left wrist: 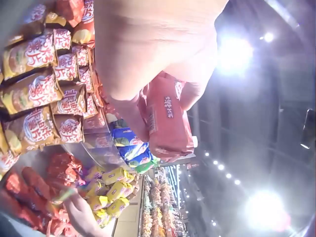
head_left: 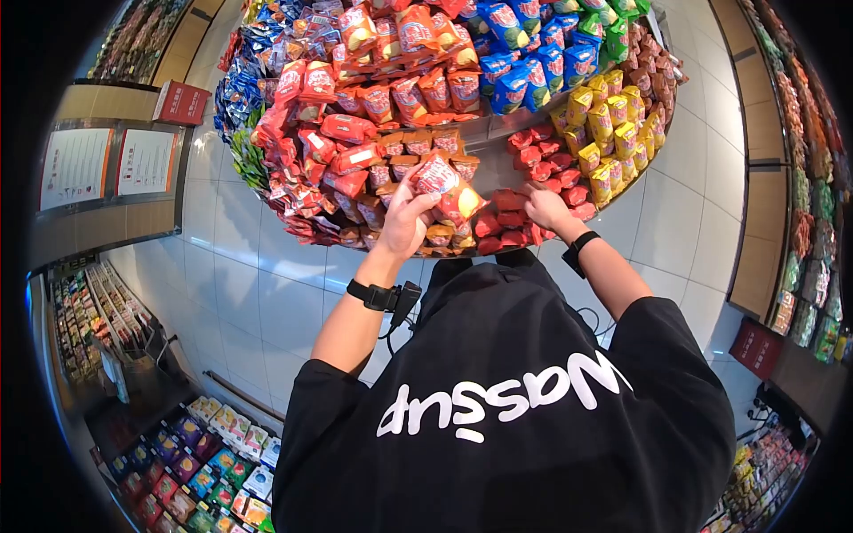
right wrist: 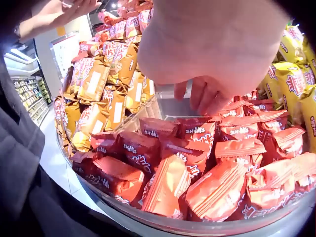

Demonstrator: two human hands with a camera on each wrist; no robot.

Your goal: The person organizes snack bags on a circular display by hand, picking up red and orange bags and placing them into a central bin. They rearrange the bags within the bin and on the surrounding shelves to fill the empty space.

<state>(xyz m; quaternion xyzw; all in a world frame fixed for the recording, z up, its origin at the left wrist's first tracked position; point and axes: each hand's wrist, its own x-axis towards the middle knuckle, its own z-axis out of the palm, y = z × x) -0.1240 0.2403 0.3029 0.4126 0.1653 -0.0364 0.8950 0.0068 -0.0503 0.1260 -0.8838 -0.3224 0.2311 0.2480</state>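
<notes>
My left hand (head_left: 410,213) grips a red snack bag (head_left: 449,188) with a yellow picture on its front, raised over the round display. In the left wrist view the red back of that bag (left wrist: 169,118) shows between thumb and fingers. My right hand (head_left: 548,210) is low over the small red packets (head_left: 511,219) in the front compartment. Its bent fingers (right wrist: 200,94) are right at the rear packets in the right wrist view; I cannot tell whether they pinch one. Orange-brown snack packets (right wrist: 116,106) stand in the compartment to the left of the red ones.
Yellow packets (head_left: 613,124) stand to the right, with blue bags (head_left: 524,71) and larger red bags (head_left: 413,98) higher up behind. A clear rim (right wrist: 163,222) bounds the display's front. Shelves (head_left: 769,178) line the right side, and a sign counter (head_left: 115,164) stands at left.
</notes>
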